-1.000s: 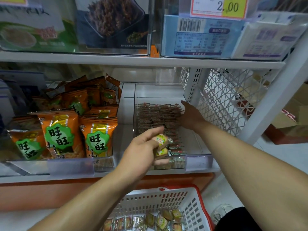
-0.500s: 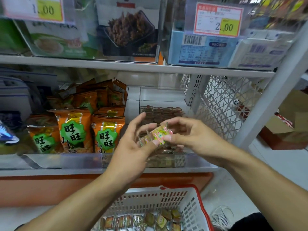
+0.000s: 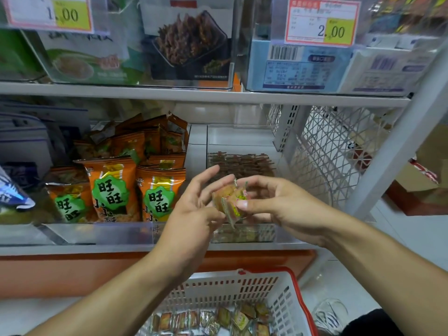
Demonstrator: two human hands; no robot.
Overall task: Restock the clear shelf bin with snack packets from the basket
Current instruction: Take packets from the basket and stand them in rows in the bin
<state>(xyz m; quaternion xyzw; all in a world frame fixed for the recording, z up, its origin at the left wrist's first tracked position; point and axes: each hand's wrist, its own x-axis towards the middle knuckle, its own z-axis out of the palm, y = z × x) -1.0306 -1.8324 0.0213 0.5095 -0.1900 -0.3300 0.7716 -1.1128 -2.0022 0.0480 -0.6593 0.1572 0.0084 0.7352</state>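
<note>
Now both hands up front of clear bin (image 3: 242, 139), left hand (image 3: 191, 214) & right hand (image 3: 278, 204) pinching 2 snack pkts (image 3: 229, 200)

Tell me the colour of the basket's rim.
Red, on a white basket; the head view shows it.

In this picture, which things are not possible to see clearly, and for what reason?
Head view only:
- Count of packets held: they overlap between left hand and right hand.
- Middle of the clear bin: hidden behind both hands.
- Basket contents: cut off by the bottom edge.
- Small print on the price tag: too small and blurred.
</note>
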